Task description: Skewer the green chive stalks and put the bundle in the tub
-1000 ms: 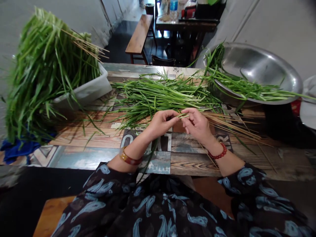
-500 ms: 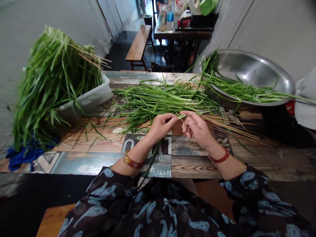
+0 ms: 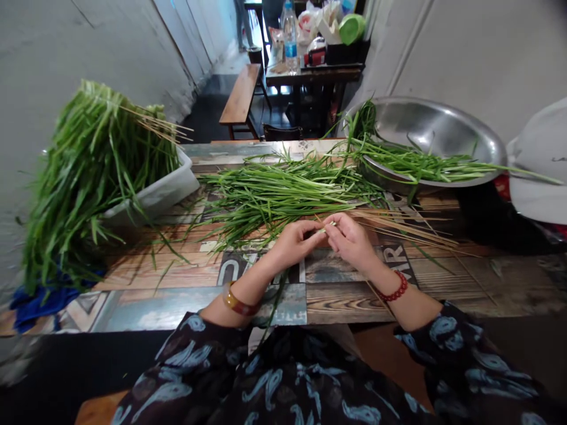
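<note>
Closed in a pinch, my left hand [image 3: 296, 241] holds a few garlic chives; their green leaves [image 3: 277, 298] hang below it toward the table's front edge. My right hand [image 3: 352, 241] is also closed, its fingertips meeting the left ones at the pale stem ends [image 3: 331, 225]. A thin bamboo skewer [image 3: 372, 288] runs through the right hand and shows again beside the wrist. Just beyond both hands lies a loose heap of chives [image 3: 283, 189]. Several loose skewers [image 3: 407, 227] are spread right of the heap. The fingers hide where skewer and stems meet.
A white bin [image 3: 166, 189] at left carries a tall pile of skewered chives [image 3: 106, 141]. Back right, a steel basin [image 3: 469, 127] holds more chives. A blue cloth [image 3: 38, 304] lies at the left edge. Beyond are a bench [image 3: 241, 97] and a table with a bottle [image 3: 290, 41].
My hands have come together, and the right fingers now cover most of the stem ends that showed between them. The view has tilted up slightly.
</note>
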A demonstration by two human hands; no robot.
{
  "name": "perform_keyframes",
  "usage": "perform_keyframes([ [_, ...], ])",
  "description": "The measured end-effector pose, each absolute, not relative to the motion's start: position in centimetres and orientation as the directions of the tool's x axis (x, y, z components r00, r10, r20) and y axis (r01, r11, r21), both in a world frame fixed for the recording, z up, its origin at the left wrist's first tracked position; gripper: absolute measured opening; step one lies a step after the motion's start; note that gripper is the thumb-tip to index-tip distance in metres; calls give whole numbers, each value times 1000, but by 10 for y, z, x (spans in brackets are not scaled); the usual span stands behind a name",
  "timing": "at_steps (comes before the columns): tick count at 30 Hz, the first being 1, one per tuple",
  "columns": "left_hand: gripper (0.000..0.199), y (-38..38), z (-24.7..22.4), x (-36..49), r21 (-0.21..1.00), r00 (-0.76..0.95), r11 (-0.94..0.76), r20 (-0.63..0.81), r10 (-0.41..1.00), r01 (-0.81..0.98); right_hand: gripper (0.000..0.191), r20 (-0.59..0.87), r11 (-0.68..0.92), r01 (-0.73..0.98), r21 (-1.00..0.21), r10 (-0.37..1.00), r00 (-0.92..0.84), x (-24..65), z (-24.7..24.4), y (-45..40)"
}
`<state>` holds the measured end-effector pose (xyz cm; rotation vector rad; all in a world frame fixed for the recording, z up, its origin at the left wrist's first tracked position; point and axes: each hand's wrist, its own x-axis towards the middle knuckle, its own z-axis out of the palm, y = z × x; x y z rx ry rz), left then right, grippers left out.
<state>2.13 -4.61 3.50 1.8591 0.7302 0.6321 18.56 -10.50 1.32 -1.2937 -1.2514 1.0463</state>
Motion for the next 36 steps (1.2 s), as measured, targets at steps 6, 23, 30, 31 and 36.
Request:
perform_keyframes([
  [6,40,-38,31,8,834,736,-445,71,673,326,44,-36,-39,23,-999,992,120,198,18,-94],
  [23,43,-18,98,-113,338,639,-588,-52,768,735,20,13,-35,163,-986,958,287,217,1,-94],
  [30,24,4,67,33,421,767,-735,130,629,531,20,18,-63,241,-969,948,318,223,-3,-88],
  [31,25,7,61,51,399,777,-754,142,613,522,20,14,-61,223,-973,948,317,223,-2,-87],
  [36,25,16,45,98,262,802,-797,116,586,545,21,54,2,156,-988,943,328,224,6,-87],
])
